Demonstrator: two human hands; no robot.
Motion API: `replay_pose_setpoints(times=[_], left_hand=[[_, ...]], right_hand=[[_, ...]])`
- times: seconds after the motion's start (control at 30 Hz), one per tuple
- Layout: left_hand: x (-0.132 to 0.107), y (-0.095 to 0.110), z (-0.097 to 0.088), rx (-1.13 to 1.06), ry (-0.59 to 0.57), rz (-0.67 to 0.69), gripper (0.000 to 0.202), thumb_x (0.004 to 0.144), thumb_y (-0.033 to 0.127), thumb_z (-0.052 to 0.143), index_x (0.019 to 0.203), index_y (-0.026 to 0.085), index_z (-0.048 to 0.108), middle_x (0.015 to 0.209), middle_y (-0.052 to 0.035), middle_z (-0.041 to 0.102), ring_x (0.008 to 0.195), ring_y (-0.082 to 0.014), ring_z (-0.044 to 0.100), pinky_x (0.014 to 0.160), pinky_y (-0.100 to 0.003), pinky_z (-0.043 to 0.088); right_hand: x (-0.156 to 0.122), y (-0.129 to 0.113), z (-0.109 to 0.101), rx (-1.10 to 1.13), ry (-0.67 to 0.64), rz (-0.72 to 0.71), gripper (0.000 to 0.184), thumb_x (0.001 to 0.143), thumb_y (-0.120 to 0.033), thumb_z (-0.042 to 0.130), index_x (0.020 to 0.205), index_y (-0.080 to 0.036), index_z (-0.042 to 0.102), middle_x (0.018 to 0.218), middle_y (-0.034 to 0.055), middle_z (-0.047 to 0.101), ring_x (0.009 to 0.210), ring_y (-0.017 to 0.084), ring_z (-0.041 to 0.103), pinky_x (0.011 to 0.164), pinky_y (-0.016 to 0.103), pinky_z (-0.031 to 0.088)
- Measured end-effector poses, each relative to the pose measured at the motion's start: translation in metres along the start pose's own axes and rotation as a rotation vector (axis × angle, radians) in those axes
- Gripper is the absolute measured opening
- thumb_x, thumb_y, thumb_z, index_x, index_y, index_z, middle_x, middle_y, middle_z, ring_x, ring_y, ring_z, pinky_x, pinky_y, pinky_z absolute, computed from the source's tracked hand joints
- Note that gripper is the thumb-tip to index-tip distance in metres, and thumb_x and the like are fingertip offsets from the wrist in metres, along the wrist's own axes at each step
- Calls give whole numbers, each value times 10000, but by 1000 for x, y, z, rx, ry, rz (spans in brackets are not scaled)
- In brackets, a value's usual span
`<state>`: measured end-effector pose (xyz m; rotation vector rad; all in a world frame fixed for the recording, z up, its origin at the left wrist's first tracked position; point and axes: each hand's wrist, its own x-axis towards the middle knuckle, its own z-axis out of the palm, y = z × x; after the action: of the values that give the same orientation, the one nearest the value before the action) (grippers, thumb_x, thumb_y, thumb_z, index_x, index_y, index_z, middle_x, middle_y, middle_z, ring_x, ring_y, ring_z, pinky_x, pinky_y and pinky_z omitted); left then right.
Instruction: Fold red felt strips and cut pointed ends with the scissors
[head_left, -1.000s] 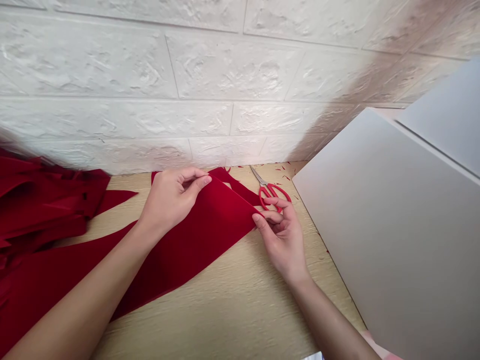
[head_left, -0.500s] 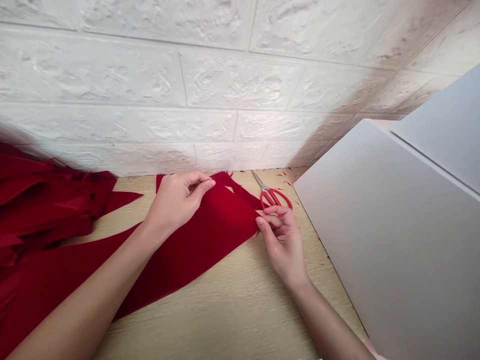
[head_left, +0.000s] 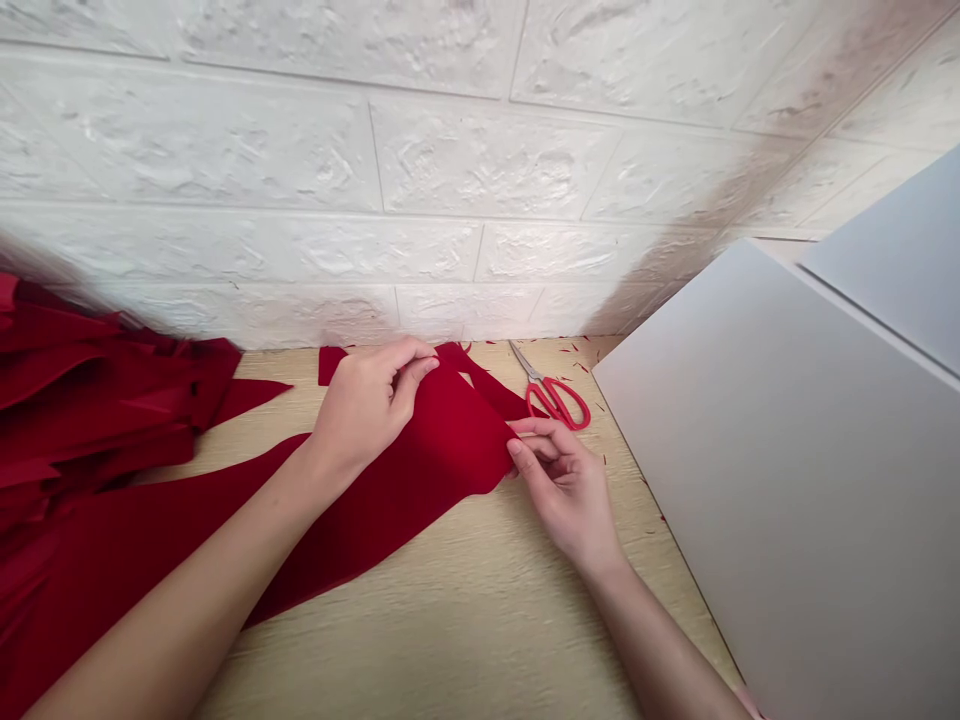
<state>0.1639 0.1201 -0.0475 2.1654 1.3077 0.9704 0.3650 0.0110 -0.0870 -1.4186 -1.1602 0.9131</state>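
The background is formed by a white wall of brick-patterned, textured panels [head_left: 420, 150], below which a pale, wood-grained tabletop [head_left: 420, 620] is seen. At the far left, a heaped pile of dark red fabric pieces [head_left: 97, 380] is bunched near the wall, with one pointed end laid out toward the middle. From the lower left, a broad length of plain deep-red cloth [head_left: 397, 490] is stretched diagonally across the tabletop, passing beneath the left forearm. Its far edge is pinched by the left hand [head_left: 375, 400], thumb and index finger closed on it. Behind this edge, a narrow red fabric strip [head_left: 499, 390] is seen lying on the tabletop. The right-hand corner of the cloth is gripped between the thumb and fingers of the right hand [head_left: 562, 490], and the lower edge is slightly buckled beside it. Just beyond that hand, a pair of red-handled metal scissors [head_left: 553, 395] is left lying, pointed toward the wall. A large, flat-sided white box-like object [head_left: 810, 480] is placed at the right.

The step in hand is judged to be the spreading and aligning of the cloth's end; for the next move, an even pull and a flattened lower edge seem to be called for.
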Motion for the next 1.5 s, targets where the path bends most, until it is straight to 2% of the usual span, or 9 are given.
replay_pose_setpoints(times=[0.13, 0.43, 0.6, 0.73, 0.83, 0.97, 1.1, 1.33, 1.5], left_hand=[[-1, -1, 3, -13, -29, -26, 289, 976, 427, 498, 936, 235, 709, 866, -11, 744, 718, -161, 616, 622, -272, 442], [4, -9, 4, -128, -54, -100, 248, 938, 381, 541, 881, 212, 713, 847, -14, 751, 735, -165, 624, 604, -265, 428], [1, -7, 7, -152, -95, -57, 262, 949, 377, 537, 893, 202, 723, 839, -17, 755, 713, -161, 629, 578, -256, 423], [-3, 3, 9, -158, -130, 43, 248, 975, 332, 520, 921, 205, 726, 861, -4, 767, 708, -145, 651, 638, -261, 452], [-6, 8, 11, -131, -152, 116, 261, 993, 310, 490, 935, 210, 725, 915, -8, 774, 738, -145, 668, 704, -273, 472], [-8, 9, 12, -110, -166, 131, 276, 992, 281, 465, 938, 211, 726, 970, -27, 777, 793, -164, 685, 712, -285, 475], [-5, 7, 8, -154, -157, 108, 256, 984, 253, 476, 922, 208, 720, 914, -10, 770, 760, -151, 667, 689, -276, 456], [-4, 4, 9, -169, -172, 38, 279, 1008, 336, 461, 958, 198, 698, 879, -20, 746, 741, -158, 643, 692, -295, 435], [-5, 3, 16, -104, -272, -24, 398, 1021, 482, 390, 980, 199, 666, 898, -48, 739, 754, -189, 656, 710, -317, 454]], right_hand=[[0, -1, -5, -15, -45, 29, 261, 911, -454, 669, 1026, -221, 684, 832, 42, 774, 660, 169, 693, 655, 320, 592], [2, 7, -3, -28, -70, 11, 321, 946, -444, 613, 1190, -235, 603, 824, 31, 775, 801, 189, 737, 790, 343, 590], [3, 8, -13, -332, -6, -49, 304, 946, -449, 606, 1151, -225, 611, 775, 39, 745, 667, 194, 696, 564, 298, 521], [15, -9, -13, -579, 134, -212, 303, 978, -471, 546, 1118, -214, 626, 930, 85, 752, 789, 220, 704, 623, 323, 515], [30, -26, 1, -778, 79, -419, 306, 1019, -462, 479, 1076, -213, 647, 955, 93, 753, 872, 234, 694, 729, 338, 491], [48, -34, 25, -971, -1, -558, 472, 1069, -480, 348, 817, -211, 643, 756, 69, 719, 695, 187, 642, 599, 301, 348], [54, -22, 30, -977, -25, -585, 561, 1078, -501, 281, 704, -210, 583, 613, 41, 642, 528, 146, 526, 538, 308, 242], [56, -8, 25, -840, -16, -583, 497, 1058, -475, 353, 642, -229, 467, 530, 2, 528, 468, 135, 429, 534, 299, 260], [54, -16, 15, -762, 133, -572, 484, 1056, -452, 358, 628, -238, 430, 521, -3, 492, 464, 134, 396, 538, 302, 290]])
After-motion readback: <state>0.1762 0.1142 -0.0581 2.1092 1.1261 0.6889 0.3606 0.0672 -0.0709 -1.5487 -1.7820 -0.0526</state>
